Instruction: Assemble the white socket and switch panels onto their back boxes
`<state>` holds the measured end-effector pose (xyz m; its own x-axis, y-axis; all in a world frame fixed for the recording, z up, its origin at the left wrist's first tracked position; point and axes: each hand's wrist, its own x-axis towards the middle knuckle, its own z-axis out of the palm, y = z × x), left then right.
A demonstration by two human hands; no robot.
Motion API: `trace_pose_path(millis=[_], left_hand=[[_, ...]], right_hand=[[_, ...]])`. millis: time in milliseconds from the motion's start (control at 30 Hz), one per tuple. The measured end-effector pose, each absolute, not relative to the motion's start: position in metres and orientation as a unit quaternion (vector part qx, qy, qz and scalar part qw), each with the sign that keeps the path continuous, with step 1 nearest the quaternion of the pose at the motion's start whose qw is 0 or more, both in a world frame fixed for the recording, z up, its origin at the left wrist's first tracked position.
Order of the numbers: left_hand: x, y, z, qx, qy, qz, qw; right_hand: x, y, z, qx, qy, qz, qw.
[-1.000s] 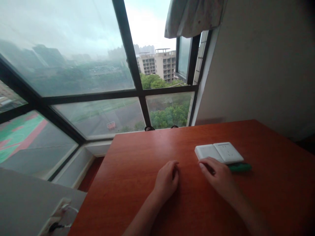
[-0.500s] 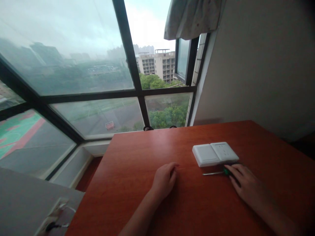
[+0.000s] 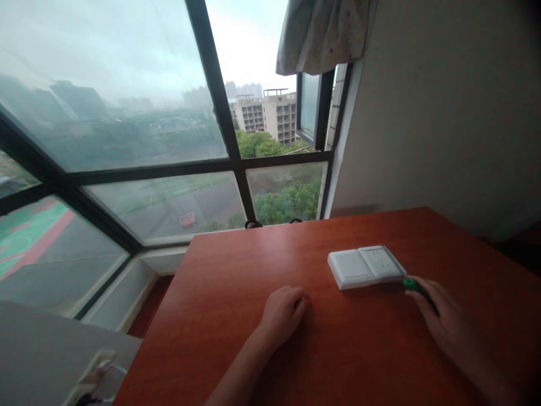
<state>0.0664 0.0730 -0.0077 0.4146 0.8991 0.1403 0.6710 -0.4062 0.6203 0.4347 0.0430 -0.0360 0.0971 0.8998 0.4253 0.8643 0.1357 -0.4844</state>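
Note:
My right hand (image 3: pixel 446 316) is closed around a screwdriver (image 3: pixel 411 283) with a green and black handle, just right of the white panel's near corner. The screwdriver's metal shaft cannot be made out now. A white socket panel (image 3: pixel 385 263) with small slots lies on the table, joined edge to edge with a plain white plate (image 3: pixel 351 267). Left of these, my left hand (image 3: pixel 282 312) rests on the tabletop, fingers curled into a loose fist with nothing seen in it.
The reddish-brown wooden table (image 3: pixel 253 265) reaches toward large dark-framed windows (image 3: pixel 160 172). A pale curtain (image 3: pixel 323 34) hangs at the upper right, beside a grey wall (image 3: pixel 443 113). A wall socket with plugged cords (image 3: pixel 99 375) is at the lower left.
My right hand has lifted the screwdriver and turned it, so its shaft no longer shows beside the panel. My left hand's fingers are curled in more; its place is nearly the same.

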Motion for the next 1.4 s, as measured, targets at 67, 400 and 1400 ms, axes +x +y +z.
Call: trace_pose_path(millis=[67,400,1400], left_hand=[[0.071,0.078,-0.006,0.808,0.483,0.232,0.247],[0.138,0.116,-0.011,0.786,0.456,0.322,0.265],[0.002,0.068,0.003,0.759,0.506,0.282,0.299]], right_hand=[[0.442,0.053,-0.025,-0.723,-0.570,0.102,0.377],[0.448,0.111,-0.017,-0.733,-0.488,0.281,0.383],[0.280,0.070,-0.014,-0.662,-0.567,0.339,0.355]])
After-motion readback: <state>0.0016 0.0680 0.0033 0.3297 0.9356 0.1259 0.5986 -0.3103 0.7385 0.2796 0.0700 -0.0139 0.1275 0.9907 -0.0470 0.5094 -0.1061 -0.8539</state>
